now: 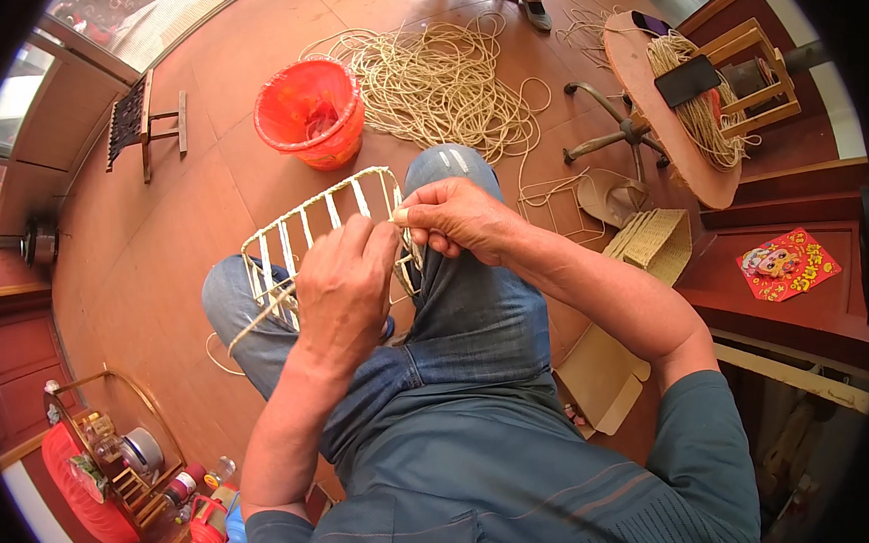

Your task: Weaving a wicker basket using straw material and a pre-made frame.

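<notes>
A wire basket frame (281, 242), its bars wrapped in pale cord, rests tilted across my knees. At its right-hand corner my two hands meet. My left hand (345, 281) is closed, back upward, on a strand of pale cord (260, 320) that trails out beside it toward the lower left. Thumb and forefinger of my right hand (463, 219) are pinched together at the wrapped edge, on what looks like the same cord; the fingertips hide most of it.
Beyond my knees stand a red bucket (308, 111) and a big heap of loose cord (435, 85). On the right are an oval board (632, 94) with a phone (687, 81), a woven basket (654, 240) and a cardboard box (602, 376). A small stool (142, 125) stands far left. Another person's foot (536, 12) shows at the top.
</notes>
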Demonstrator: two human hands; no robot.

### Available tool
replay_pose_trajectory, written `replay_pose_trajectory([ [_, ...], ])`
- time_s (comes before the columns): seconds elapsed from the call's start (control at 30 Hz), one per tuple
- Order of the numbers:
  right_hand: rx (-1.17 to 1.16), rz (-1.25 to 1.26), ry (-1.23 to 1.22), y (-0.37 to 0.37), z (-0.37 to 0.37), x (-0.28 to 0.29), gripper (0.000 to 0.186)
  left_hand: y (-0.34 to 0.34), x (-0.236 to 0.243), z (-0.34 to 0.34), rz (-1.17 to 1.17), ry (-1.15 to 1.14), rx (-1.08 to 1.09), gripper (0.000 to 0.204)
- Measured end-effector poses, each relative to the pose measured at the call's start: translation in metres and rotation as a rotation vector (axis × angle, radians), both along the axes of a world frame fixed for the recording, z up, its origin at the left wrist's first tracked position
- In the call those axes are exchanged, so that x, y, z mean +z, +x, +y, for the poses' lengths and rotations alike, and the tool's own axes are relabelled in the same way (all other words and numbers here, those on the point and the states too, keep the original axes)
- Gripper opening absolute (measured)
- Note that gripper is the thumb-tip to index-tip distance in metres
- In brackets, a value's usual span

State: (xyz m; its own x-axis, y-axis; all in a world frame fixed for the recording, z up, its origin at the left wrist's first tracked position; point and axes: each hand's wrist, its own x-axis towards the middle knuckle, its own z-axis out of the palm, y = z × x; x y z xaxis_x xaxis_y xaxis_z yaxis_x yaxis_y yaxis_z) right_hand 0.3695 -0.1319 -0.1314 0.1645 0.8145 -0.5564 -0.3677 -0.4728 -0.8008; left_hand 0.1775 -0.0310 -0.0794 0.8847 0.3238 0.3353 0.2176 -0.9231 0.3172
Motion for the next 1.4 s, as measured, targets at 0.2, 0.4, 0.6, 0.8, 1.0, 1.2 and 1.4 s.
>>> replay_pose_trajectory([
  [0.2,-0.038,-0.003,-0.018,-0.002,0.001,0.003,0.022,0.031,-0.005,0.038,-0.021,-0.346,0.034,0.012],
  [0.4,-0.059,-0.066,-0.040,-0.008,0.001,0.003,0.020,0.035,-0.025,0.061,0.155,-0.956,0.217,0.011],
  [0.6,-0.117,-0.337,0.223,-0.016,-0.005,0.005,0.022,0.036,-0.023,0.065,0.224,-0.898,0.175,0.021],
  [0.8,-0.039,-0.759,0.428,-0.016,-0.007,0.006,0.017,0.038,-0.011,0.066,0.285,-0.784,0.161,0.020],
  [1.0,0.044,-1.013,0.571,-0.009,-0.004,0.003,0.015,0.046,-0.004,0.103,0.226,-0.470,0.132,0.021],
  [1.2,0.094,-1.129,0.625,-0.010,-0.003,0.005,0.013,0.068,0.008,0.145,0.132,-0.205,0.246,0.023],
  [1.4,0.142,-1.133,0.580,-0.007,-0.004,0.012,0.011,0.052,0.003,0.105,-0.317,0.141,0.173,0.017],
])
